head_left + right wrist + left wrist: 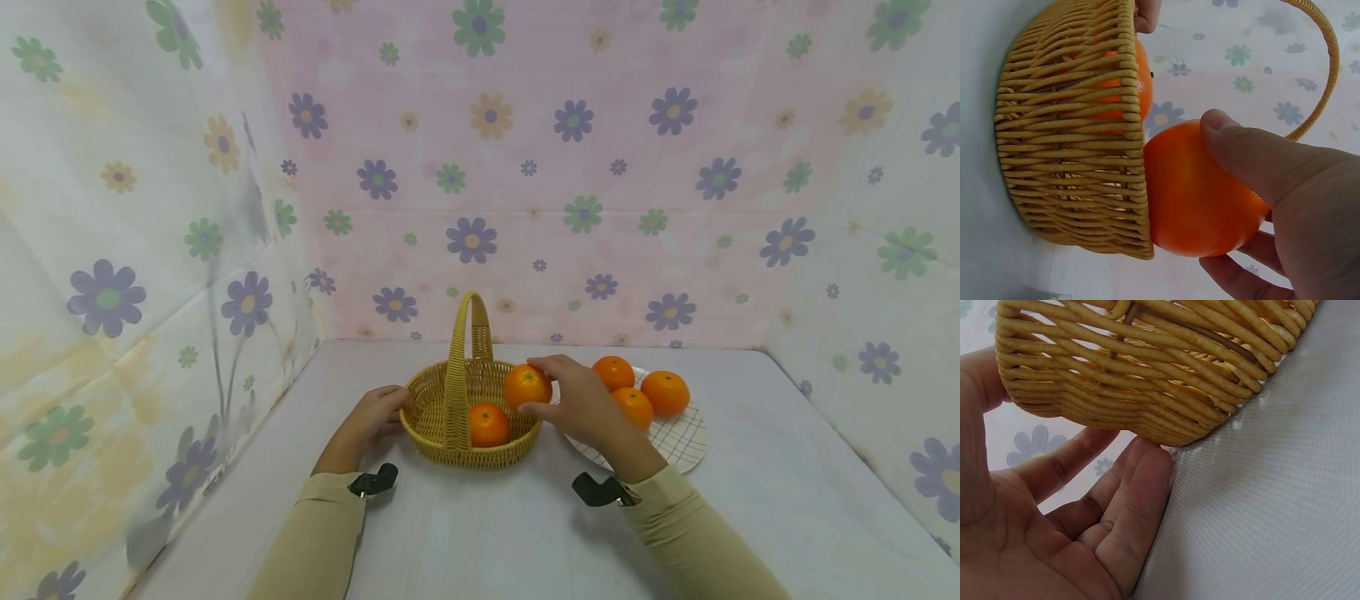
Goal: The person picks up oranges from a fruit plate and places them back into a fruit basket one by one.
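Observation:
A yellow wicker basket (431,447) with a tall arched handle stands on the table. At its left end my left hand (372,417) holds the rim; in the left wrist view, the other fingertips (1154,465) touch the woven outside low down. My right hand (588,406) pinches an orange (527,387) between thumb and fingers at the basket's right rim. In the right wrist view, this held orange (1200,194) overlaps the rim, its lower side close to the weave. Another orange (489,426) lies inside the basket, right of the handle.
Right of the basket, partly behind my right arm, sits a white plate (686,437) with a dark grid pattern. Three oranges (664,393) lie on it. Flower-printed cloth (480,167) walls in the white table (465,533) at the back and sides.

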Motion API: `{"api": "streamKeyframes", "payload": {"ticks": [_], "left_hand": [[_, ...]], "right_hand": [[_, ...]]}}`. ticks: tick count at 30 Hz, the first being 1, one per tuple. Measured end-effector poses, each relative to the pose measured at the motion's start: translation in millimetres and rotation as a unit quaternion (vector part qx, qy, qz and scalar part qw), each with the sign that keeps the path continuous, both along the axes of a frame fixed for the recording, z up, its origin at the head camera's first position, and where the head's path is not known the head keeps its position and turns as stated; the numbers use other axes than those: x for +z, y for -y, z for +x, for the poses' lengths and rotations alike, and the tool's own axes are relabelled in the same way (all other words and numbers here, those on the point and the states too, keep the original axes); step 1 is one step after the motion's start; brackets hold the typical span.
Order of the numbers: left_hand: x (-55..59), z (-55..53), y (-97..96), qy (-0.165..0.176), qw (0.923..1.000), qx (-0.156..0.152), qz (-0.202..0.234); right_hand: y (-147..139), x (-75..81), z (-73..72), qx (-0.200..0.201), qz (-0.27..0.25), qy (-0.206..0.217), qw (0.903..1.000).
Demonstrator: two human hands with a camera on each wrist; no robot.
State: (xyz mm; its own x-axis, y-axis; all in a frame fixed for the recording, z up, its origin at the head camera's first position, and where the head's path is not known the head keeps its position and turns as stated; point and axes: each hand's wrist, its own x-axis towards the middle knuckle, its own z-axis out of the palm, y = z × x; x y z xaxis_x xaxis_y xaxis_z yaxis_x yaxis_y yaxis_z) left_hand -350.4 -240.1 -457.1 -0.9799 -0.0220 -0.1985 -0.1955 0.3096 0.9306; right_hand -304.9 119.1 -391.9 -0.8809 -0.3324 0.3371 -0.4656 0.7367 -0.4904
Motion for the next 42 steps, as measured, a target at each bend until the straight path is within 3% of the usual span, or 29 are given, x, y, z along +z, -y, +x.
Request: {"api": "streamKeyframes", "payload": {"ticks": [20,42], "left_hand": [[1.8,-0.5,0.5,0.008,0.9999,0.008,0.009],[1.2,-0.8,1.3,0.007,0.9999,0.004,0.007]], "right_hand": [[12,-10.7,2.0,0.02,0.018,-0.003,0.9996],[22,-22.0,3.5,0.043,0.024,0.026,0.9984]]}}
